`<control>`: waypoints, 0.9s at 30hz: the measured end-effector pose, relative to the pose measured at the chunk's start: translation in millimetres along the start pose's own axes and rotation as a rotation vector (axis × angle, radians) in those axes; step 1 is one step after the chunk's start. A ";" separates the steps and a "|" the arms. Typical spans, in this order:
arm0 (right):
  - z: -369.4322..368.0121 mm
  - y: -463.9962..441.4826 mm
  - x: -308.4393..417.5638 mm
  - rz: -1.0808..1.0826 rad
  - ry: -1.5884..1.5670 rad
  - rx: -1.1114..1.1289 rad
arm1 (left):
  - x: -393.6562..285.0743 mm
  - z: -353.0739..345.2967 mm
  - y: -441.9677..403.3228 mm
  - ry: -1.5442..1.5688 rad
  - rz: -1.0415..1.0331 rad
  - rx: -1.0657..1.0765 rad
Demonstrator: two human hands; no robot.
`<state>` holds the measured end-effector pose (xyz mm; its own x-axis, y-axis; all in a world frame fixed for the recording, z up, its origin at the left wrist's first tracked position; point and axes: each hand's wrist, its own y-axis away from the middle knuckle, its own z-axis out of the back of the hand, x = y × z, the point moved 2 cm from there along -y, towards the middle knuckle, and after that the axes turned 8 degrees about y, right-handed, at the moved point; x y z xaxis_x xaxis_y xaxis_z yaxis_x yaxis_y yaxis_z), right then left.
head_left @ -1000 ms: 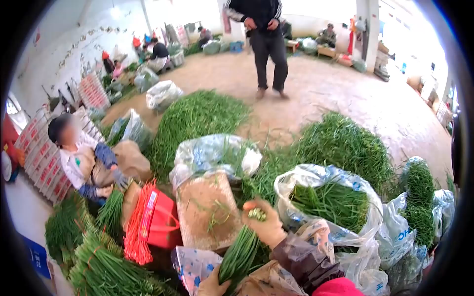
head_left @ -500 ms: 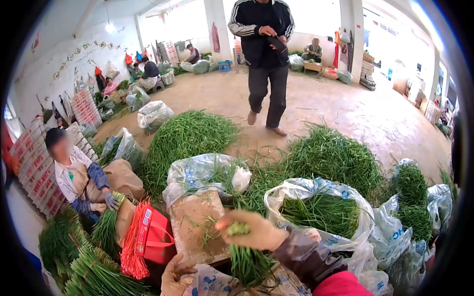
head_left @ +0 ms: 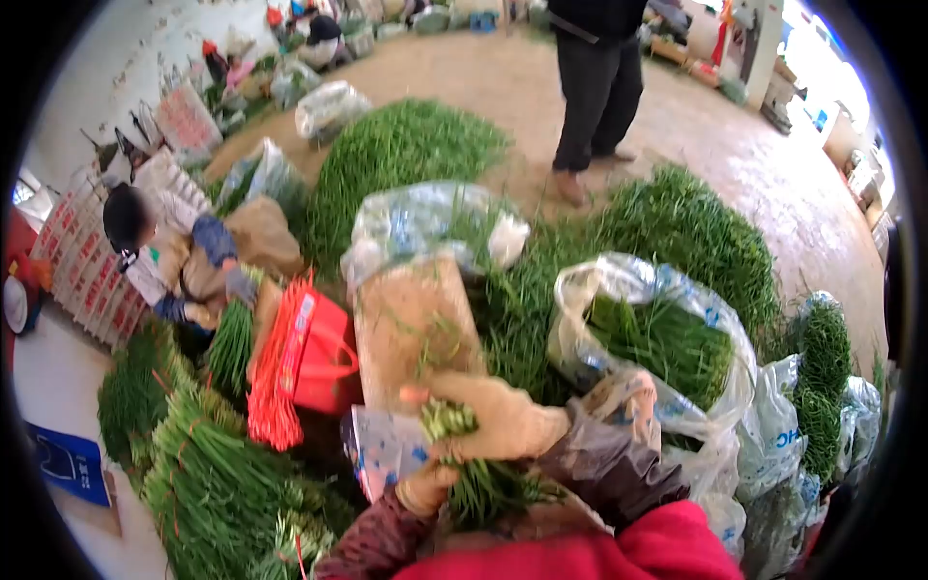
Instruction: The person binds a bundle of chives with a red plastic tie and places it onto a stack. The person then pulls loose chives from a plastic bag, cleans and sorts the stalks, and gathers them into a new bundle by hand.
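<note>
My right hand, in a tan glove, is closed around a bunch of green chives. Pale cut ends stick out on its left side, and the green leaves hang below the hand. Just under it, my left hand, also gloved, has its fingers curled against the same bunch; part of them is hidden. Both hands are over my lap, in front of a brown board scattered with loose leaves. Left of the board stands a red bag with a bundle of red ties against it.
Tied chive bundles are stacked at lower left. An open plastic bag of chives stands at right. Loose green heaps lie beyond the board. One person sits at left handling chives; another person stands ahead.
My left hand has come up and right to meet the bunch in my right hand. The view has tilted down. The standing person appears further right.
</note>
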<state>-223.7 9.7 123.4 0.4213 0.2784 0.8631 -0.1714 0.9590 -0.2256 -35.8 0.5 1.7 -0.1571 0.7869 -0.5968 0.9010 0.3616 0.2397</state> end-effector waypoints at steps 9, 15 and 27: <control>-16.7 -9.9 -11.2 0.238 0.452 0.144 | -30.8 -63.9 -9.2 -0.328 -0.146 -0.158; -14.5 -8.9 -54.5 -0.138 -0.850 -0.265 | -50.9 -55.6 -21.9 0.070 -0.269 -0.224; -110.3 19.2 -91.7 -0.700 -0.108 0.107 | -55.0 15.6 -44.5 0.266 -0.531 -0.532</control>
<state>-167.5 8.4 -9.9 0.3747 -0.4128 0.8302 0.0185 0.8985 0.4385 -61.0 -66.7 11.9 -0.6630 0.5114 -0.5467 0.3757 0.8589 0.3480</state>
